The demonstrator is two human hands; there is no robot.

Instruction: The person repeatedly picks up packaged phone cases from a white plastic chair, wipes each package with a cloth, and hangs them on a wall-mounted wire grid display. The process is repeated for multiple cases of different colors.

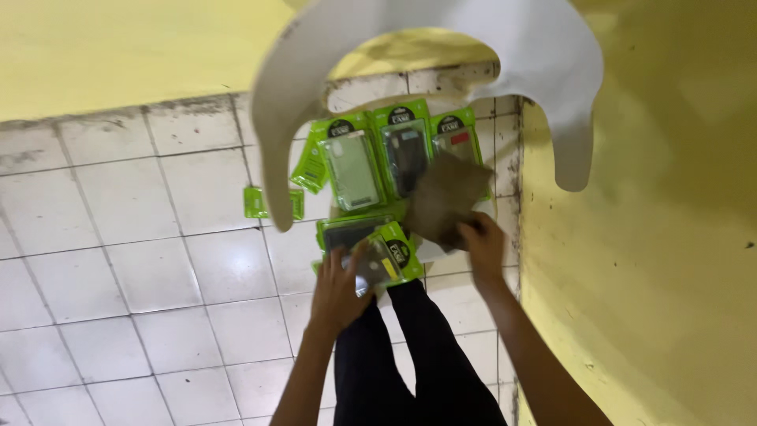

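A small green card (273, 203) lies alone on the white tiled floor (142, 237). Beside it, the left hand (341, 290) clamps a green blister pack (385, 256) holding a phone case over the person's dark-trousered legs; it looks light, stiff and slick, best gripped by its edges. The right hand (482, 246) pinches a limp brown sheet (446, 199) above three more packed cases (404, 150) near the yellow wall (646, 237).

White tiled floor (142, 237) carries green phone-case packages (355, 166) in the corner, one small green package (256, 203) just left of them.
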